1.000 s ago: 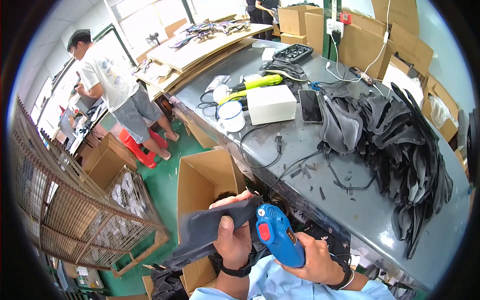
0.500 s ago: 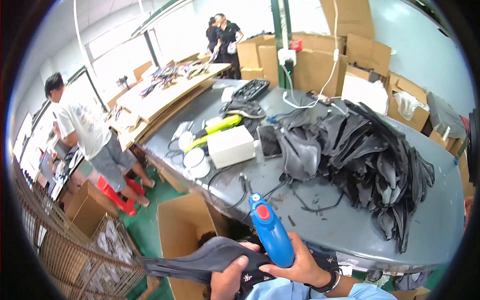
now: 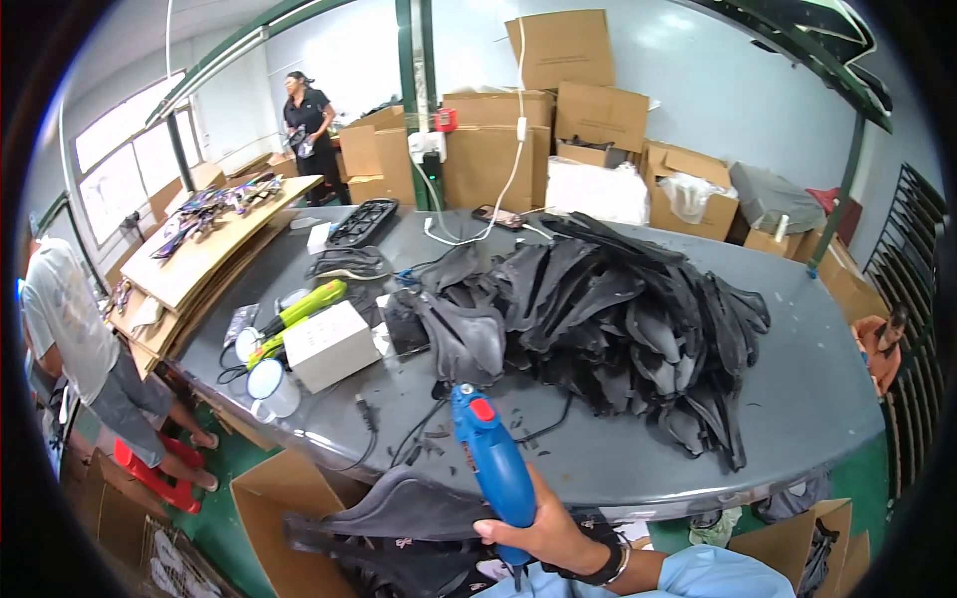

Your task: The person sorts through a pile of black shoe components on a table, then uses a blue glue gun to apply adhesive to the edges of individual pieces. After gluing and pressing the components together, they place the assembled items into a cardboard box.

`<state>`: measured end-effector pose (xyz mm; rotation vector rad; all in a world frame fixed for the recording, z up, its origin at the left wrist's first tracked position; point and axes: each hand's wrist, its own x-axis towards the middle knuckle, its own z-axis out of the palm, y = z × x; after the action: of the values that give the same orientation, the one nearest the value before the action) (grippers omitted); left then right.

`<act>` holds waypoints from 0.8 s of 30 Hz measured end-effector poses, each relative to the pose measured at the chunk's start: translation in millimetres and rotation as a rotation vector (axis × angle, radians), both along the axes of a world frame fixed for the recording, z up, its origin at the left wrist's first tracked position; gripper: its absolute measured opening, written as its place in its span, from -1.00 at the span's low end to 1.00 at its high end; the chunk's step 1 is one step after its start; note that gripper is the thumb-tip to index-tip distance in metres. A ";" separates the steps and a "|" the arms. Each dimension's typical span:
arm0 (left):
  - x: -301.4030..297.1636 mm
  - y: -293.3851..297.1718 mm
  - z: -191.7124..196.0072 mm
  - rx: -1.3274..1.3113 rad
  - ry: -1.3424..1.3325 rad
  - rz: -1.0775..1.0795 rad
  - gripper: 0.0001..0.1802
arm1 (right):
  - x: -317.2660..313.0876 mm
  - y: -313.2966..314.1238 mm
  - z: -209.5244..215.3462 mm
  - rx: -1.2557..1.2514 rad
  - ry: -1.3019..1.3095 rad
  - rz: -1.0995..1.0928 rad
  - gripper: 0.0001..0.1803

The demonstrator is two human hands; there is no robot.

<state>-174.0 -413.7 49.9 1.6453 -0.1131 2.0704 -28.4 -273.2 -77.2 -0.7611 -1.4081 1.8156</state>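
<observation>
My right hand (image 3: 546,528) is closed around a blue handheld power tool (image 3: 495,468) with a red button, its upper end tilted toward the table. Just left of the tool, a dark grey moulded fabric piece (image 3: 414,505) hangs over the near side, above black cloth with small pink prints. No clear part of my left hand shows. On the table beyond the tool lies a large heap of similar dark fabric pieces (image 3: 618,309). Small dark scraps (image 3: 439,436) are scattered near the tool's tip.
A white box (image 3: 331,346), a mug (image 3: 271,389), a yellow-green tool (image 3: 304,304) and cables lie on the left of the grey table (image 3: 797,399). An open carton (image 3: 261,518) stands below its near edge. One person (image 3: 90,329) stands at left, others farther off.
The view has swung right. My left hand has left the dark fabric piece and gone out of clear view. My right hand still grips the blue tool.
</observation>
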 end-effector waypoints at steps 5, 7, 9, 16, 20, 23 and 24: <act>9.6 5.5 -11.8 -0.179 -0.025 -0.033 -0.87 | 7.6 -0.8 -5.0 0.042 -0.061 0.060 -0.29; 11.2 9.1 -17.6 -0.256 -0.031 -0.046 -0.87 | 9.1 -1.2 -6.0 0.027 -0.066 0.052 -0.29; 13.2 13.6 -22.5 -0.332 -0.034 -0.064 -0.87 | 10.2 -1.4 -8.2 0.006 -0.082 0.052 -0.28; 20.2 34.5 -44.0 -0.597 -0.036 -0.098 -0.88 | 11.2 -3.7 3.2 -0.073 -0.040 0.024 -0.29; 19.3 40.8 -55.6 -0.768 -0.004 -0.107 -0.89 | 9.0 -1.3 -0.2 -0.070 0.014 0.030 -0.29; 26.4 43.7 -63.3 -0.907 0.014 -0.096 -0.89 | 11.5 0.1 0.4 -0.035 -0.052 0.015 -0.29; 29.9 44.3 -65.3 -0.958 0.020 -0.087 -0.89 | 14.5 2.1 -1.6 -0.065 -0.022 0.004 -0.29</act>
<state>-144.1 -369.4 -15.4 1.0205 0.6927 1.6149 -13.9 -271.1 -78.8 -0.8142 -1.3708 1.8692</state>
